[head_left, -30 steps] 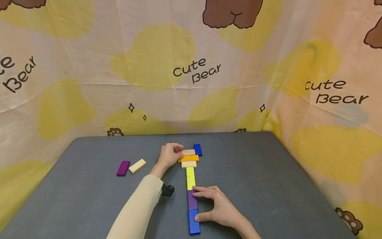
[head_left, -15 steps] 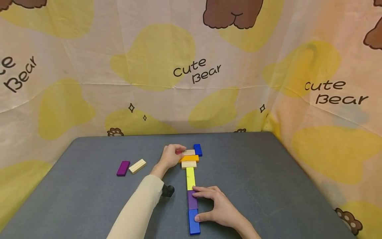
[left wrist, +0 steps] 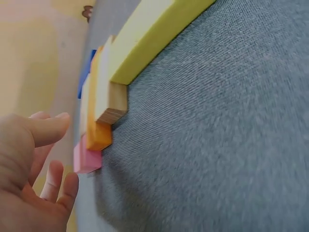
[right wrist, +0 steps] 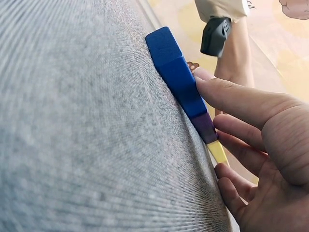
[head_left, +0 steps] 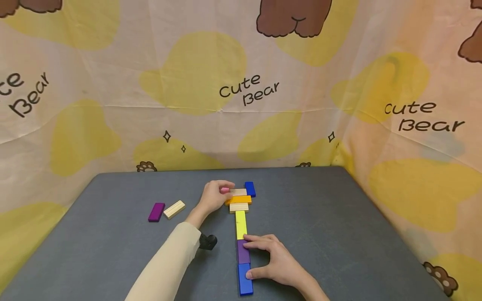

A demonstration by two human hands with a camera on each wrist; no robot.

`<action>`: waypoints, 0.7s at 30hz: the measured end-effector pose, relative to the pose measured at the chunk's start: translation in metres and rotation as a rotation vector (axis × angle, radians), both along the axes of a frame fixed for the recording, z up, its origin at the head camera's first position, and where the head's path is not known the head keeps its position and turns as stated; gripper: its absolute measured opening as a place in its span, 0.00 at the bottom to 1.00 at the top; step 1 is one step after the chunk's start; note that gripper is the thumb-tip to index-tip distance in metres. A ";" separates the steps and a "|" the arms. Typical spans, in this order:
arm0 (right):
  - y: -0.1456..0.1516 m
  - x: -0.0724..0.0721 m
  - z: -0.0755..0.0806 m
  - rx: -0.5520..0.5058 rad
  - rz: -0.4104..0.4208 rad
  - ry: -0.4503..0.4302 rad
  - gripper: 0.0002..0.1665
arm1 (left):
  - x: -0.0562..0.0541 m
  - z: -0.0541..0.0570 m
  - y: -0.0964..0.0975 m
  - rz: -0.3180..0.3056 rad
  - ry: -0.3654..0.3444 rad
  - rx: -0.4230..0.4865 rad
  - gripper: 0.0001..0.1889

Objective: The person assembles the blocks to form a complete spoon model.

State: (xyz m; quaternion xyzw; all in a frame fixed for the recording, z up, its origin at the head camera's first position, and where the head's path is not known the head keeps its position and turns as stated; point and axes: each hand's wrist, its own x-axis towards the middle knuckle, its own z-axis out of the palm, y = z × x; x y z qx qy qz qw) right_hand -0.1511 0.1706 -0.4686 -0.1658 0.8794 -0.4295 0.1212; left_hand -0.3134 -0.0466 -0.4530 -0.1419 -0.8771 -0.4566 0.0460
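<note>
Flat toy blocks form a line on the table. At its far end lies a pink block (head_left: 224, 190), left of a pale wooden block (head_left: 238, 192). My left hand (head_left: 214, 196) is at the pink block with thumb and fingers spread; in the left wrist view a gap shows between this hand (left wrist: 29, 169) and the block. An orange block (head_left: 241, 200), a wooden block (head_left: 239, 207) and a yellow block (head_left: 241, 223) follow toward me. My right hand (head_left: 276, 261) rests its thumb on the near blue block (head_left: 245, 286) and its fingertips around the joint of the yellow and purple (head_left: 243, 253) blocks.
Left of the line, a purple block (head_left: 156, 212) and a wooden block (head_left: 174, 210) lie loose on the dark grey table (head_left: 339, 234). Another blue block (head_left: 250, 189) sits at the far right end. A printed cloth (head_left: 211, 75) hangs behind the table.
My left forearm has shifted slightly left, and more of the pink block shows between its fingers and thumb. My right hand and the line of blocks stay in place.
</note>
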 end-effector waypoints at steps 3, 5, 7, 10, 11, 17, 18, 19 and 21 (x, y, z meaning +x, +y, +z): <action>0.000 0.000 0.000 0.000 -0.004 -0.005 0.37 | 0.003 0.002 -0.008 -0.008 0.009 0.000 0.14; -0.001 0.000 0.000 0.003 -0.003 -0.004 0.37 | 0.006 0.003 -0.015 -0.006 0.005 0.001 0.15; -0.001 0.000 0.000 0.007 -0.004 -0.005 0.37 | 0.010 0.005 -0.023 0.003 -0.017 0.005 0.16; -0.001 0.000 -0.001 0.005 0.001 0.007 0.38 | 0.015 0.008 -0.037 0.024 -0.036 0.007 0.17; 0.000 0.000 -0.001 0.002 0.003 0.015 0.38 | 0.016 0.009 -0.043 0.037 -0.040 0.011 0.18; 0.001 0.001 -0.003 -0.011 0.017 0.056 0.39 | 0.025 0.017 -0.080 0.089 -0.015 0.008 0.20; 0.001 0.001 -0.003 -0.012 0.019 0.055 0.39 | 0.028 0.018 -0.086 0.091 -0.012 0.000 0.20; 0.001 0.001 -0.003 -0.014 0.020 0.055 0.39 | 0.030 0.018 -0.093 0.096 -0.013 -0.005 0.21; 0.001 0.001 -0.003 -0.015 0.022 0.053 0.38 | 0.036 0.018 -0.106 0.110 -0.015 -0.014 0.22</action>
